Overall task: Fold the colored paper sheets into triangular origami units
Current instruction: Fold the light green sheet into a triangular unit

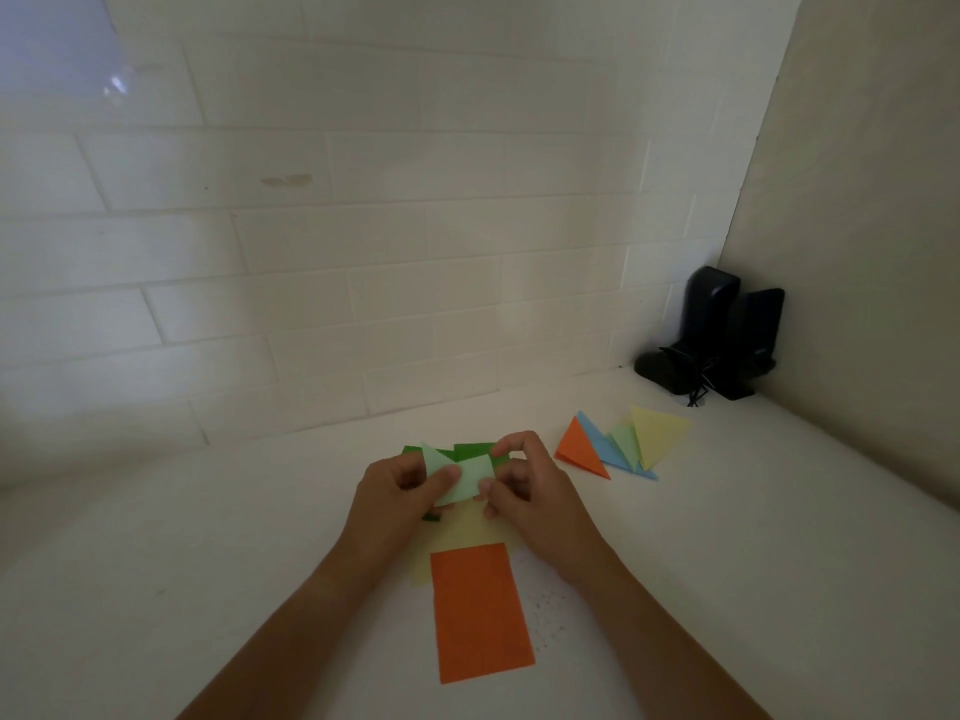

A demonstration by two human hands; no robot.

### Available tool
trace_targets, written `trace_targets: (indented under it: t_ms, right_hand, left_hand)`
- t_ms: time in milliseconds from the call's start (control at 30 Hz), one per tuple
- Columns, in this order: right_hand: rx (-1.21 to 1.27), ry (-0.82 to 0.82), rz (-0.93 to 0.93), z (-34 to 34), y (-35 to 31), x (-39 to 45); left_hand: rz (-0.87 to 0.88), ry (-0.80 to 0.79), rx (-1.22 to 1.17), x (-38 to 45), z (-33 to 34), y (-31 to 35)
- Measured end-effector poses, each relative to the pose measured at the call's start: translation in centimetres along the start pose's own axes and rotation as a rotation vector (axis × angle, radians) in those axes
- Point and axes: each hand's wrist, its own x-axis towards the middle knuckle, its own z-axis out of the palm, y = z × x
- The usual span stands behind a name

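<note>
A light green paper (466, 476), partly folded, is held just above the white table between both hands. My left hand (400, 485) pinches its left side with the thumb on top. My right hand (530, 491) pinches its right edge with thumb and forefinger. A dark green sheet (475, 450) lies flat behind the hands. Under the hands lies a pale yellow sheet (457, 532), and an orange sheet (480, 610) overlaps its near part. Folded triangles lie in a fan at the right: orange (581, 449), blue (605, 449), light green (625, 443) and yellow (657, 433).
Two black speakers (722, 340) with a tangled cable stand in the back right corner. A white tiled wall (363, 252) rises behind the table and a beige wall (872, 252) closes the right side. Dark specks (545, 615) dot the table beside the orange sheet.
</note>
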Motion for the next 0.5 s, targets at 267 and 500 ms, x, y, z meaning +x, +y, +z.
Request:
trace_targets:
  t_ms: [267, 500]
  right_hand:
    - [-0.049, 0.081, -0.083, -0.14, 0.36, 0.32]
    - [-0.095, 0.093, -0.059, -0.13, 0.75, 0.51]
  left_hand:
    - [-0.037, -0.017, -0.061, -0.15, 0.18, 0.35]
    - [0.025, -0.028, -0.051, -0.47, 0.07, 0.8]
